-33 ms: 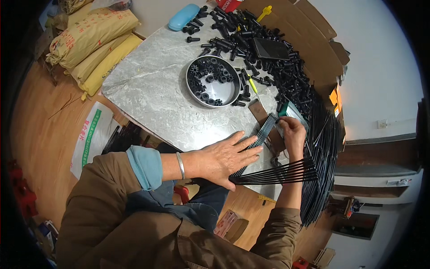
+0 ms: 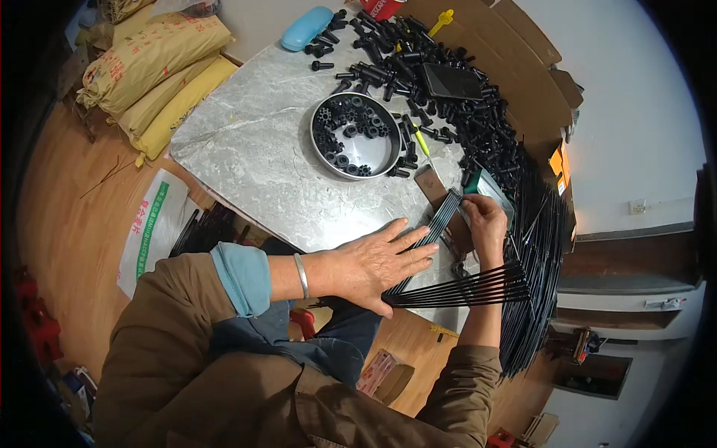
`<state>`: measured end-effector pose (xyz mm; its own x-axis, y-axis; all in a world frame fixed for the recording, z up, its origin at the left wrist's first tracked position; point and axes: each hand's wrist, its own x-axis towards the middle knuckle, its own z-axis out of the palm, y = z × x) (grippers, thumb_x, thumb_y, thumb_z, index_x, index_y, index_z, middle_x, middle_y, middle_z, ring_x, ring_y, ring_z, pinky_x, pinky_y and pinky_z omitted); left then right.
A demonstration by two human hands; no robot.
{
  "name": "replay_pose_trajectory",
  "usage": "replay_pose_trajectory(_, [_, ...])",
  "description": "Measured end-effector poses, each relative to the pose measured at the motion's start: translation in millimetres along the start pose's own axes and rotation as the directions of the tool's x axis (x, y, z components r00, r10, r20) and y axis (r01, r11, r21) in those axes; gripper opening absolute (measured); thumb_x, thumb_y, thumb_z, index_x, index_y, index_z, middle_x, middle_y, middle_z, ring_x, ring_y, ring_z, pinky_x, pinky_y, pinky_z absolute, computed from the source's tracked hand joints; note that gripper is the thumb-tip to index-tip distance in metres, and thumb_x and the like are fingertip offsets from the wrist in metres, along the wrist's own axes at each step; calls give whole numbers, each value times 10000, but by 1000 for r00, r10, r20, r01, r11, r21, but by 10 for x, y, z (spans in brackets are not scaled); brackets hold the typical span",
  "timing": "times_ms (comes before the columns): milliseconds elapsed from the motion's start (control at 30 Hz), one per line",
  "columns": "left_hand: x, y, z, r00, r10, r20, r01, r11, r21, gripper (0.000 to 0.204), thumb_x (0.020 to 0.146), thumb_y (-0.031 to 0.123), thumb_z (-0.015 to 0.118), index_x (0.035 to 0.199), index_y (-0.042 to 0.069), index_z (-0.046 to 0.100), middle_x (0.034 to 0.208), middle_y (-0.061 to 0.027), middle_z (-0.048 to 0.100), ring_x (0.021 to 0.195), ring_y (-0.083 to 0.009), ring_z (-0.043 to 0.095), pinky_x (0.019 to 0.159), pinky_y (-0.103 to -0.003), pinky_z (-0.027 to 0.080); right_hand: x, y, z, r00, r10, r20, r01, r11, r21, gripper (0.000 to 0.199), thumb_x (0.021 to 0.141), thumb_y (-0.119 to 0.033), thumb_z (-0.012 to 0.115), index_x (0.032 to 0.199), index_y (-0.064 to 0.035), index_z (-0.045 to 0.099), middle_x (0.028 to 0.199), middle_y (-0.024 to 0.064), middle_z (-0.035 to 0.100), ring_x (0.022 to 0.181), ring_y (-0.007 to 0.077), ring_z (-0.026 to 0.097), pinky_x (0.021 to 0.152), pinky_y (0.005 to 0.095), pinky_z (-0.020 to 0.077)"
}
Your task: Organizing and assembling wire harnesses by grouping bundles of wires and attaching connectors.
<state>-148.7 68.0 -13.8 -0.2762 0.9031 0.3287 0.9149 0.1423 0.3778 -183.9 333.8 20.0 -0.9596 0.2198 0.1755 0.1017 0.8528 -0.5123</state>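
Observation:
My left hand [image 2: 377, 265] lies flat, fingers spread, on a row of thin black rods [image 2: 447, 213] at the near edge of the grey table. Under its palm the row meets a second fan of black strands [image 2: 463, 290], which stretches right across my right forearm. At the far tips of the rods, my right hand [image 2: 485, 216] is closed in a pinch; what sits between its fingertips is too small to make out. Just beyond lie a brown block [image 2: 429, 183] and a green-and-clear box [image 2: 489, 187], partly hidden by that hand.
A round metal bowl [image 2: 357, 172] holds small black ringed parts. Behind it are heaped black plastic fittings [image 2: 403, 67], a dark phone-like slab [image 2: 452, 81] and a blue case [image 2: 306, 28]. A yellow-handled tool [image 2: 422, 140] lies beside the bowl. Long black rods [image 2: 534, 313] hang at the right edge.
My right hand has shifted very slightly left, closer to the tips of the rods. My left hand stays in place.

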Motion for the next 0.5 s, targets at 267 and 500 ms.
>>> replay_pose_trajectory(267, [16,8,18,1000,6,-6,-6,1000,14,934,711,608,680,1372,5,415,1504,-163,256,1413,-359,169,1139,-522,144,-34,70,-167,932,-362,2,327,840,-433,102,813,-71,643,903,-48,686,789,89,642,672,216,613,637,306,481])
replay_pose_trajectory(500, [9,-7,18,1000,1,-6,-1,1000,16,935,706,605,686,1372,6,417,1505,-162,255,1414,-356,171,1137,-525,147,-187,35,-128,929,-369,-30,348,897,-272,124,791,-26,645,907,-55,678,786,74,611,669,211,592,626,300,469])
